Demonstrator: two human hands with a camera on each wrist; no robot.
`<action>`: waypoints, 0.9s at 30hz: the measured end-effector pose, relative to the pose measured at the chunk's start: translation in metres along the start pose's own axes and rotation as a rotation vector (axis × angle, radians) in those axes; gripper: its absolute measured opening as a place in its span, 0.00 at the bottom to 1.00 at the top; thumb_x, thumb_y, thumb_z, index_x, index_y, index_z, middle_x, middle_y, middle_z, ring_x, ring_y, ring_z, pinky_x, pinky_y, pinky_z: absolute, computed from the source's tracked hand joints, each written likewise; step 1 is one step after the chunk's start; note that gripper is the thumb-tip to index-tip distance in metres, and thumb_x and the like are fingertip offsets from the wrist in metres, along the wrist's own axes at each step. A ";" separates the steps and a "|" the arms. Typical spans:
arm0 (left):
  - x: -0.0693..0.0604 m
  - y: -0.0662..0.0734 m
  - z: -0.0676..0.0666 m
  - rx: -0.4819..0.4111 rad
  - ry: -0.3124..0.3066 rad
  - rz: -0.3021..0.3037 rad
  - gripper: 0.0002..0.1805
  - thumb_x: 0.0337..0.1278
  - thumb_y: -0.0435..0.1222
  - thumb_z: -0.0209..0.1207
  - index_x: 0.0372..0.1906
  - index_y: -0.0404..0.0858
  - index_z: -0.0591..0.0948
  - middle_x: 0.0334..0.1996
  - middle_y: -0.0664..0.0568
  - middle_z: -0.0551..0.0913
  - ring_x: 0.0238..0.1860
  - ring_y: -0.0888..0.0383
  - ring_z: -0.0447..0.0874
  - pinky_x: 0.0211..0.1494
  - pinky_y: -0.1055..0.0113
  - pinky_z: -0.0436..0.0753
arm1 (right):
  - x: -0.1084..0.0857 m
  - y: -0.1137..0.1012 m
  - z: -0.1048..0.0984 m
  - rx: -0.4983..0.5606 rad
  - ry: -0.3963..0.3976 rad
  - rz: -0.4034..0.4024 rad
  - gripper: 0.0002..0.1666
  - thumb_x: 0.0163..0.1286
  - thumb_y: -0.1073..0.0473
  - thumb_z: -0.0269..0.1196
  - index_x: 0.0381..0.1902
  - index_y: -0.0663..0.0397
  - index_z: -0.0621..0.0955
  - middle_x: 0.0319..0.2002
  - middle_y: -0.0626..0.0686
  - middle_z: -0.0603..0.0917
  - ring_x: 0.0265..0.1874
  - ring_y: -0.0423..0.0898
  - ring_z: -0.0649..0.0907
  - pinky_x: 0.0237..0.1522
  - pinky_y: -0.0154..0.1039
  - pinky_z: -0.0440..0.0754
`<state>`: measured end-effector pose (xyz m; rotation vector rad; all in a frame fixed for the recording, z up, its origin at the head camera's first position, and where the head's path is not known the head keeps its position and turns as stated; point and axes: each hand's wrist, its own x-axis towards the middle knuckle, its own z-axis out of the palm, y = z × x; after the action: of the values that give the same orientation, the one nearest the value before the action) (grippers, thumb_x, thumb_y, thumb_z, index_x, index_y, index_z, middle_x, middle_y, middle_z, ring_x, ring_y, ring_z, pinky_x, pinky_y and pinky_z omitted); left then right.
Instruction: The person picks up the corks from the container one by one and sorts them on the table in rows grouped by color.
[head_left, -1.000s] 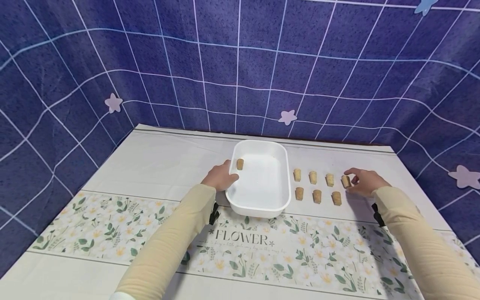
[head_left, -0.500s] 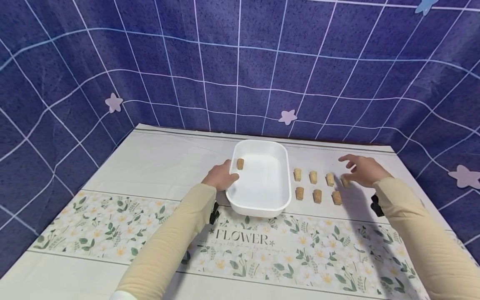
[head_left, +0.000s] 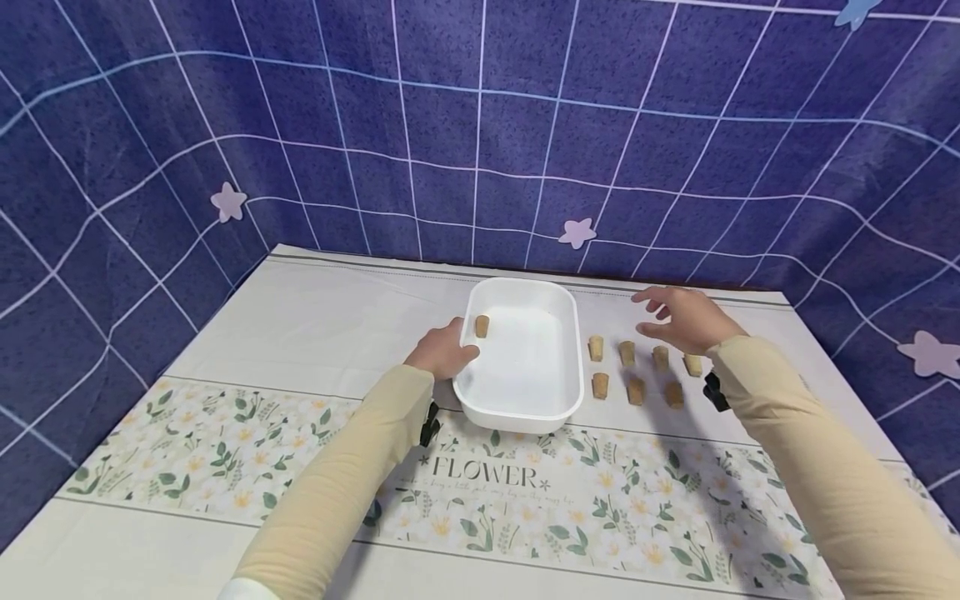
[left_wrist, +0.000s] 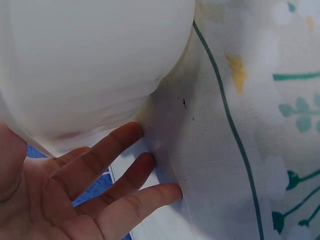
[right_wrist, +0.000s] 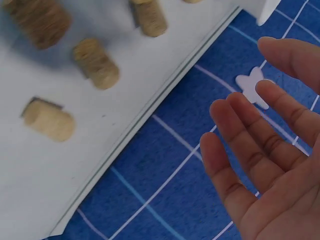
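A white plastic tub (head_left: 517, 415) stands mid-table with one cork stopper (head_left: 482, 326) upright inside, near its left wall. My left hand (head_left: 441, 350) grips the tub's left rim, thumb over the edge and the other fingers outside. Beneath the tub's wall (left_wrist: 95, 60), the left wrist view shows those fingers (left_wrist: 137, 200) loosely spread. To the tub's right, several corks (head_left: 627, 353) stand in two rows, the back row one longer than the front row (head_left: 636, 392). Above and behind the back row hovers my right hand (head_left: 686, 319), fingers apart, holding nothing. Several corks (right_wrist: 96, 63) show in the right wrist view.
A white tablecloth (head_left: 352, 308) with a printed flower band (head_left: 247, 454) covers the table. Behind its back edge hangs a blue gridded curtain (head_left: 420, 125) with star shapes, also along both sides.
My right hand has let go of the back row's rightmost cork, which now stands upright. The hand has lifted and moved left and back. My left hand stays on the tub.
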<state>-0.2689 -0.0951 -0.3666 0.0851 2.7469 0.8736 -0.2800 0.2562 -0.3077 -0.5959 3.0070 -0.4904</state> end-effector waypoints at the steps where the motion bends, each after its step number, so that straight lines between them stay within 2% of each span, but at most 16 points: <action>1: 0.000 0.000 0.000 -0.002 -0.001 -0.002 0.34 0.72 0.41 0.51 0.77 0.34 0.60 0.59 0.36 0.80 0.46 0.48 0.83 0.50 0.58 0.81 | 0.002 -0.003 0.000 0.001 0.006 -0.004 0.28 0.69 0.60 0.67 0.64 0.66 0.77 0.50 0.69 0.82 0.50 0.65 0.82 0.53 0.61 0.77; 11: -0.003 0.001 -0.002 0.009 0.008 0.009 0.34 0.72 0.41 0.51 0.77 0.32 0.60 0.59 0.35 0.79 0.47 0.47 0.83 0.52 0.56 0.81 | 0.024 -0.038 0.001 0.019 0.014 -0.040 0.27 0.71 0.59 0.66 0.65 0.63 0.77 0.51 0.67 0.83 0.52 0.63 0.82 0.55 0.59 0.77; 21: -0.002 0.001 -0.002 -0.003 0.004 0.010 0.34 0.72 0.41 0.51 0.77 0.32 0.60 0.59 0.35 0.80 0.45 0.47 0.83 0.51 0.57 0.81 | 0.046 -0.069 0.008 0.051 0.015 -0.036 0.27 0.71 0.58 0.66 0.65 0.62 0.78 0.54 0.67 0.83 0.53 0.61 0.82 0.57 0.56 0.77; 27: -0.002 0.000 -0.001 -0.016 0.006 0.008 0.34 0.71 0.41 0.52 0.77 0.33 0.61 0.58 0.35 0.81 0.45 0.47 0.83 0.50 0.57 0.82 | 0.059 -0.084 0.017 0.076 -0.016 -0.013 0.27 0.72 0.57 0.65 0.66 0.60 0.78 0.55 0.65 0.82 0.52 0.58 0.82 0.56 0.54 0.78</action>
<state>-0.2670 -0.0954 -0.3653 0.0901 2.7459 0.8996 -0.3022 0.1554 -0.2959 -0.6118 2.9563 -0.5947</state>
